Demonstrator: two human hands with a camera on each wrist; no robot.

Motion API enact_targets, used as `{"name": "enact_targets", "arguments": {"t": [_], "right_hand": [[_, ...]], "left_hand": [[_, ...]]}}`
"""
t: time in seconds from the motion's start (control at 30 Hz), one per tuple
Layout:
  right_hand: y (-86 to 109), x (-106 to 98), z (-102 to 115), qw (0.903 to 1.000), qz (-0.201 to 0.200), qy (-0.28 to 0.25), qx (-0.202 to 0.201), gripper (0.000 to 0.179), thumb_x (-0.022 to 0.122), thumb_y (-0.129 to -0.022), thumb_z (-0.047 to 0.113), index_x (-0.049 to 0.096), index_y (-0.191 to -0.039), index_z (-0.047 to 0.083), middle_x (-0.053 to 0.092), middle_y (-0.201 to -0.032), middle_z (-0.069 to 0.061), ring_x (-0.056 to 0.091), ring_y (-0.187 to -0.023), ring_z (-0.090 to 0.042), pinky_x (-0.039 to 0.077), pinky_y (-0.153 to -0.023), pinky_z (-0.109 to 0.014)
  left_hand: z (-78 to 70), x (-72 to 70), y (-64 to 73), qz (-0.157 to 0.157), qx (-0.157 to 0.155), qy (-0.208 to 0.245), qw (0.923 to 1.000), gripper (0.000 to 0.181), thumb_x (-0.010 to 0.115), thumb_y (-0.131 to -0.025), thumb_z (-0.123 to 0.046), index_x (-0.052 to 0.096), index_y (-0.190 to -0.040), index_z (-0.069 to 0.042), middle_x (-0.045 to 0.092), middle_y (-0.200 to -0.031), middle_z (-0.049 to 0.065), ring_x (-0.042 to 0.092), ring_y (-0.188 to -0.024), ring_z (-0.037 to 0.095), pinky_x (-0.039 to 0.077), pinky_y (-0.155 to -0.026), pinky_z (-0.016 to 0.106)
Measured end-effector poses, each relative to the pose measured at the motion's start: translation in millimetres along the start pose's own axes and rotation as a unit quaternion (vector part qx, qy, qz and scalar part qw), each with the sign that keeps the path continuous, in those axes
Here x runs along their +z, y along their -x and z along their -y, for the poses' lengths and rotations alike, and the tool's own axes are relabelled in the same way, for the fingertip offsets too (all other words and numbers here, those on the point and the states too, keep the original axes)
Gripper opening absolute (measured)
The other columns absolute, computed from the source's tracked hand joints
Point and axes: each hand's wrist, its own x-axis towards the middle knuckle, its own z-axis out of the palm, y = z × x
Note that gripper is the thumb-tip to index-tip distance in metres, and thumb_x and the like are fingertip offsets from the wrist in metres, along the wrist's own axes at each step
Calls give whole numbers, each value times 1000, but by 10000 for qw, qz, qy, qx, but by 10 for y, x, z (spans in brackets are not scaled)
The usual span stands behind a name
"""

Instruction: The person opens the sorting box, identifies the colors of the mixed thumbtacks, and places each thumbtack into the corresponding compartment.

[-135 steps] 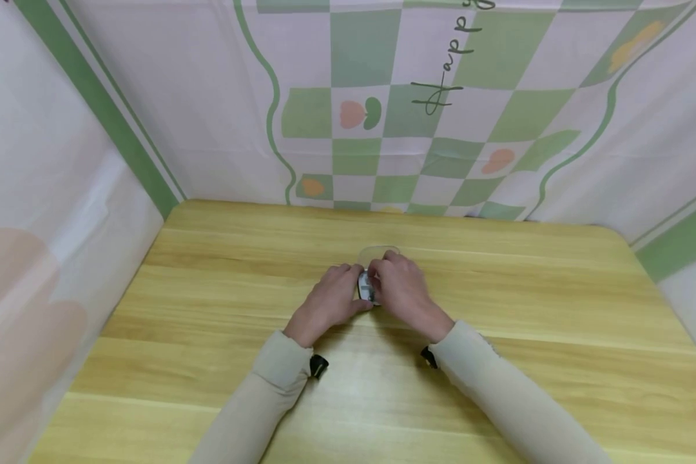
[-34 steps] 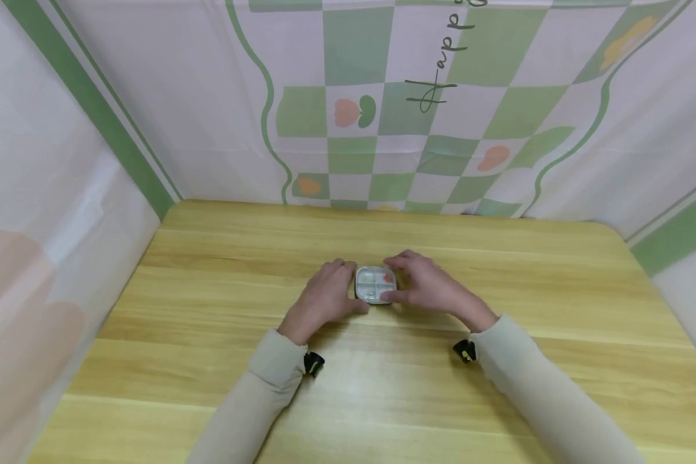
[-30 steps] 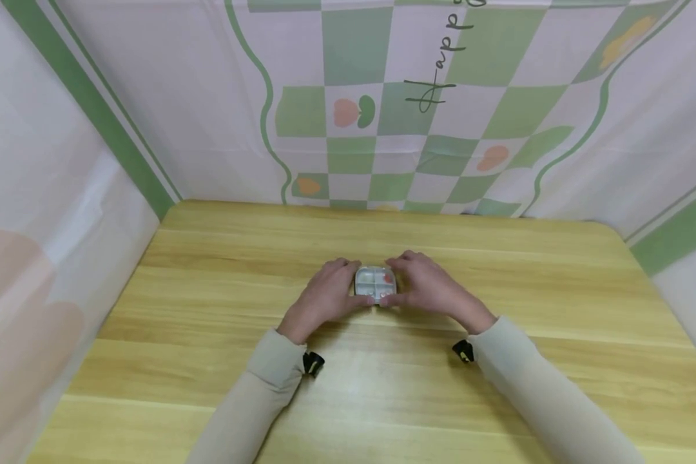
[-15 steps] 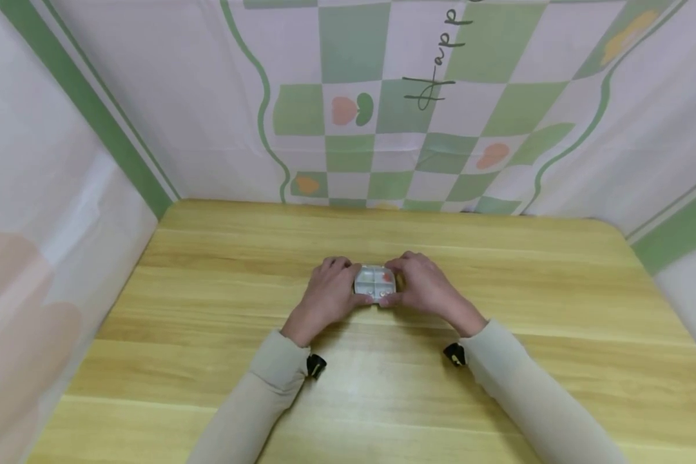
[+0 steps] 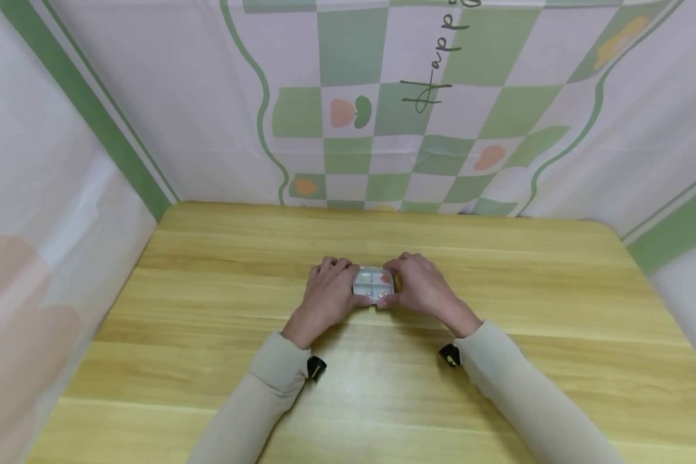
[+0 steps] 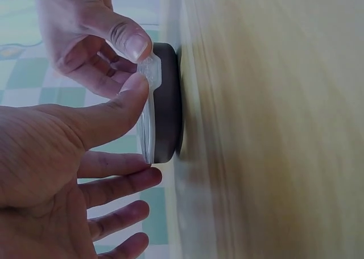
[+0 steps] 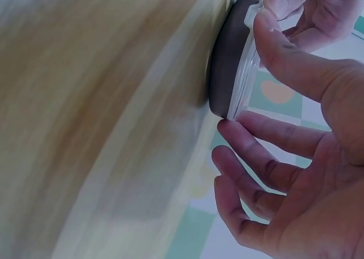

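A small pill box (image 5: 373,283) with several compartments sits on the table, its clear lid (image 6: 147,125) down over a dark base (image 6: 168,105). Under the lid, a red piece shows at the back right and small pale pieces lie along the front. From the left, my left hand (image 5: 327,291) holds the box, thumb on the lid's front tab, forefinger at the far edge. My right hand (image 5: 422,287) grips the opposite side likewise, its thumb beside the left one. In the right wrist view, the remaining right-hand fingers (image 7: 239,199) are bent beside the box, off it.
The wooden table (image 5: 359,399) extends around the hands. A checkered cloth (image 5: 348,154) hangs behind its far edge, and a pale cloth (image 5: 52,193) hangs on the left. Each wrist carries a small black device (image 5: 316,368) at the cuff.
Earlier the clear lid stood raised behind the box with my right hand over the compartments; now it is down. My left thumb has come onto the front edge, and my right forearm has shifted slightly left.
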Motion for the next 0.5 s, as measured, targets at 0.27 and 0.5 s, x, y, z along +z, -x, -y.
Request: {"name": "enact_targets", "arguments": {"t": [0.27,0.5], "right_hand": [[-4,-9,25,9999,-54,81,29,70,96,-68,34,69,-122,-2,69,-106,-13,60,-98,-34,48,-84,-49],[-20,-7,47,9999,-47,103,91,68,97,-66,33,70,-119,-2,69,-103,-12,60,-94,-32,48,-82,-47]], "left_hand": [[-20,-9,4,-42,-14,-104,9999,65,72,-90,-49,59,-138,-8,59,-136,7,47,-124,29,37,-105,50],[-24,-4,17,-106,2,-72,9999,64,74,-89,-48,60,-137,-9,60,-134,7,48,-122,29,37,-106,49]]}}
